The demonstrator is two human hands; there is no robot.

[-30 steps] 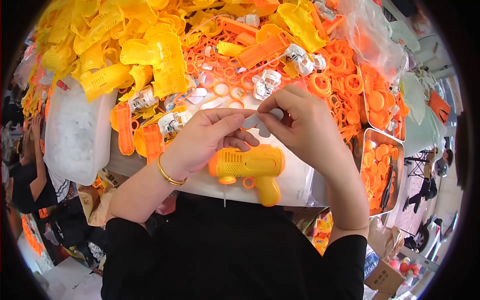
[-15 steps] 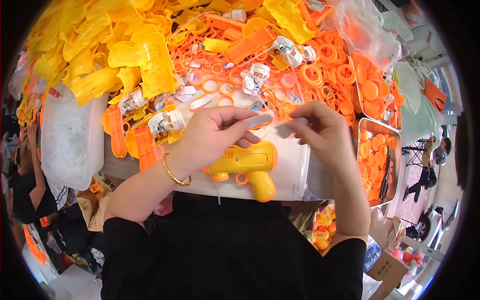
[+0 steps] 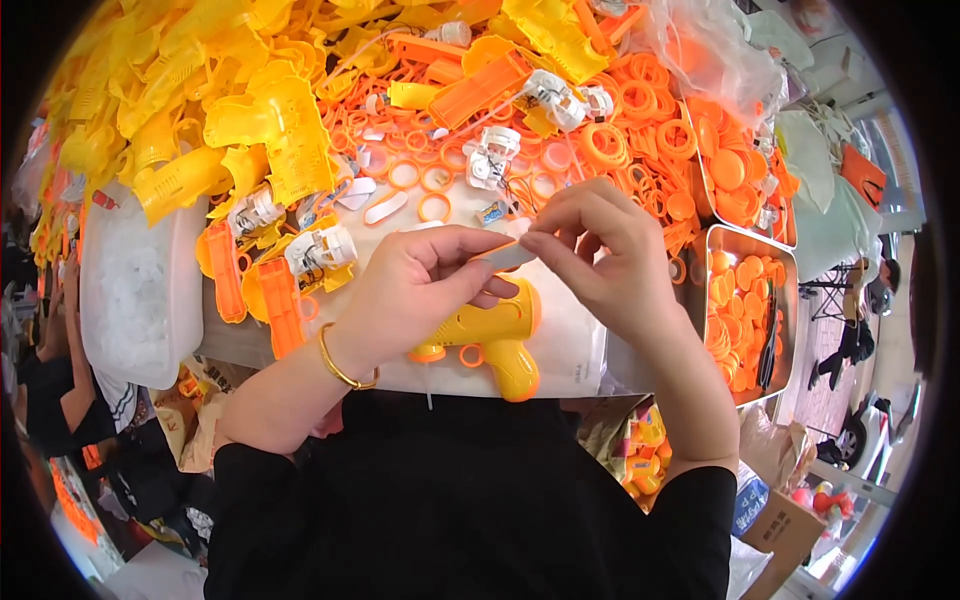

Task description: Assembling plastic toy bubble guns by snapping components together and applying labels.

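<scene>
A small oblong piece (image 3: 508, 257) with a flat grey face and an orange edge is pinched between the thumb and fingers of my left hand (image 3: 420, 275). At the piece's far right end, the thumb and forefinger of my right hand (image 3: 605, 255) are pressed together on its tip. Below my hands, a yellow toy gun (image 3: 490, 320) with an orange trigger ring lies on its side on the white work surface (image 3: 575, 345). Just beyond my fingers are white motor units (image 3: 492, 157) with wires and a pale oval piece (image 3: 385, 208).
Yellow shell halves (image 3: 280, 120) pile up at the far left, orange rings (image 3: 605, 145) at the far right. A translucent tub (image 3: 140, 290) stands left. Metal trays (image 3: 790, 345) of orange caps (image 3: 740, 310) sit right. An open bag of yellow parts (image 3: 645, 460) is below the table edge.
My right hand has come left and up to the oblong piece's end. The loose grey bit it held earlier no longer shows apart. The whole view has shifted slightly.
</scene>
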